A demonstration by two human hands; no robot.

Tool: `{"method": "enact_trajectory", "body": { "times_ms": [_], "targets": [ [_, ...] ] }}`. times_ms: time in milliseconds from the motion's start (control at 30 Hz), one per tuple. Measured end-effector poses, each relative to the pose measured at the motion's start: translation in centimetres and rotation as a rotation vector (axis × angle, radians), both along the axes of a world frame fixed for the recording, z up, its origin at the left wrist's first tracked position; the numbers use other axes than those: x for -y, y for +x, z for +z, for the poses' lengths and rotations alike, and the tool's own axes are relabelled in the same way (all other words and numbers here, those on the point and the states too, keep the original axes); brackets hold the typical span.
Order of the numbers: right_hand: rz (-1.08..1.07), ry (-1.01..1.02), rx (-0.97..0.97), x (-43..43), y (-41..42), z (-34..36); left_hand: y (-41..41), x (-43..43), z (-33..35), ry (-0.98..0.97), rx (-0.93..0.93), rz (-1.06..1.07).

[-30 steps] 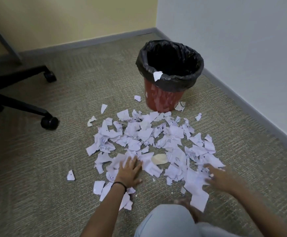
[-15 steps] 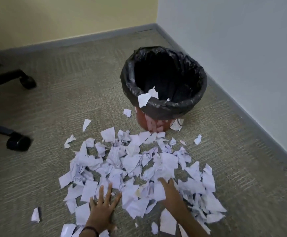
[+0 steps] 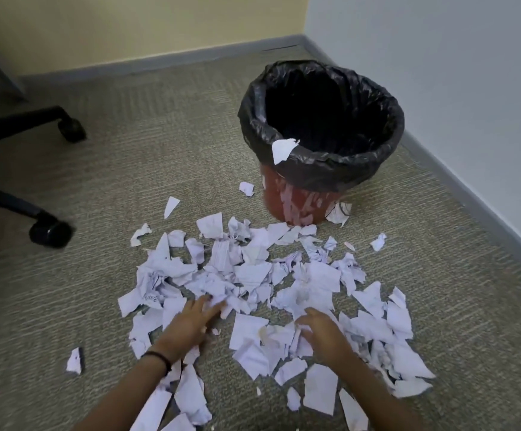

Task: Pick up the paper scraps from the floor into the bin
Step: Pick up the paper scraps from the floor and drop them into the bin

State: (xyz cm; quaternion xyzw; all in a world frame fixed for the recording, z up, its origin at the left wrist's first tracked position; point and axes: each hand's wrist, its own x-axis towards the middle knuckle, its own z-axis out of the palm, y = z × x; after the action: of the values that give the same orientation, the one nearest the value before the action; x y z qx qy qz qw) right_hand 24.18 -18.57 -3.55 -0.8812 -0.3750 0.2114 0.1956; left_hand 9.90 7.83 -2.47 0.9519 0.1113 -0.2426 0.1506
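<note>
Down on the carpet [image 3: 122, 181] before the bin [image 3: 330, 177], the paper scraps [image 3: 253, 275] lie in a loose heap: feather-light, floppy, likely to slip from a pinch. Left hand [image 3: 187, 326] presses flat, fingers straight and slightly apart; right hand [image 3: 323, 335] bends its fingers into the pile, grip unclear. Better scooped in bunches between both palms.

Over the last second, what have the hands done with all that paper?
The right hand swept left from the pile's right edge to the middle of the paper scraps, closing the gap to the left hand, which kept pressing flat on the paper. The right fingers now curl into scraps; a grip is unclear. The bin and the scrap on its rim stayed put.
</note>
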Motion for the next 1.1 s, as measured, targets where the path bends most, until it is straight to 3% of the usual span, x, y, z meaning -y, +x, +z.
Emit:
{"method": "enact_trajectory", "body": {
  "times_ms": [200,300,533,600,733,767,900,967,1100],
  "targets": [
    [-0.212,0.143,-0.019,1.0,1.2,5.2,1.2,-0.6,0.1,0.09,0.213,-0.01],
    [-0.29,0.29,-0.061,0.2,2.3,10.7,1.3,-1.8,-0.8,0.11,0.193,0.056],
    [-0.406,0.737,0.2,-4.9,7.7,24.6,1.1,-1.5,-2.5,0.058,0.126,0.234],
    [-0.388,0.715,0.264,-6.9,11.2,26.4,1.1,-1.5,-2.7,0.068,0.116,0.218],
    [-0.238,0.371,0.28,-8.3,15.5,27.2,1.4,-1.6,-2.6,0.093,0.066,0.209],
    [-0.256,0.362,0.316,-7.9,15.3,27.2,1.5,-1.5,-2.4,0.098,0.051,0.204],
    [-0.346,0.645,0.447,-4.4,10.5,25.3,1.8,-1.3,-2.1,0.103,-0.012,0.162],
    [-0.316,0.544,0.382,-2.3,7.9,21.6,1.9,-1.4,-1.6,0.098,-0.064,0.124],
    [-0.103,0.122,0.018,1.3,2.9,11.8,1.6,-1.8,-0.7,0.161,-0.222,0.008]
  ]
}}
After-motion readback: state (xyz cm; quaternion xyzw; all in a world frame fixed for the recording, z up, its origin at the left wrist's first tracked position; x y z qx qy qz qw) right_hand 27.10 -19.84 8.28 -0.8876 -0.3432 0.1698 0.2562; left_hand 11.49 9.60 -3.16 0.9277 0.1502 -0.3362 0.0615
